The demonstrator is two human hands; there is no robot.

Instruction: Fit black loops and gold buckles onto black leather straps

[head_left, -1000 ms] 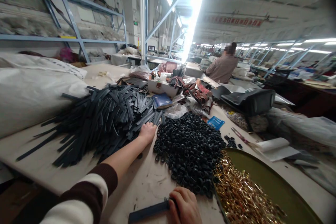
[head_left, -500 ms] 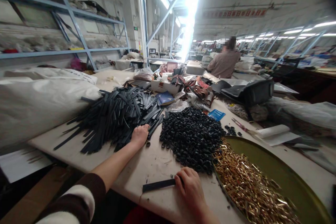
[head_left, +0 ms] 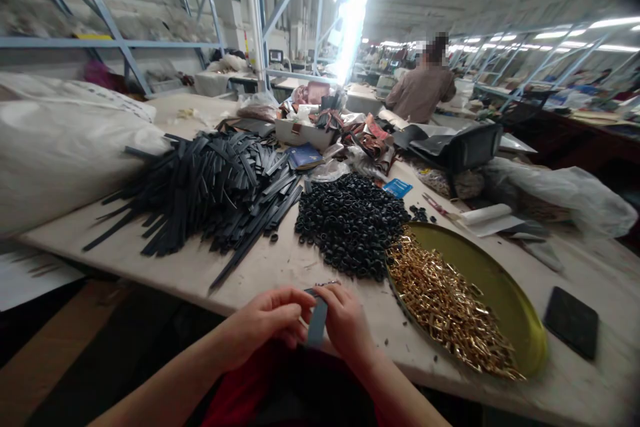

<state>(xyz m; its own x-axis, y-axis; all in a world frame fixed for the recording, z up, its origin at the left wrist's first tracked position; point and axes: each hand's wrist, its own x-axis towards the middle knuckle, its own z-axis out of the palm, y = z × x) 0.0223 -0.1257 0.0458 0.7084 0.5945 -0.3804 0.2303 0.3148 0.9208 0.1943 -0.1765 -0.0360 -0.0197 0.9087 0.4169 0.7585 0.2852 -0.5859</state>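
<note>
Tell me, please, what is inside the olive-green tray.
Small gold-coloured pieces lie heaped in the left part of the tray; whatever is under the heap is covered and cannot be seen.

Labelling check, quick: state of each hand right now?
Left hand: fingers curled beside the blue-gray strip; whether they grip it can't be told.
Right hand: closed, holding the strip.

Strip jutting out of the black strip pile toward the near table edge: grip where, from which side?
I'd pinch the strip by its near end, coming from the near side: that end lies free on the table, while the far end runs into the pile.
</note>
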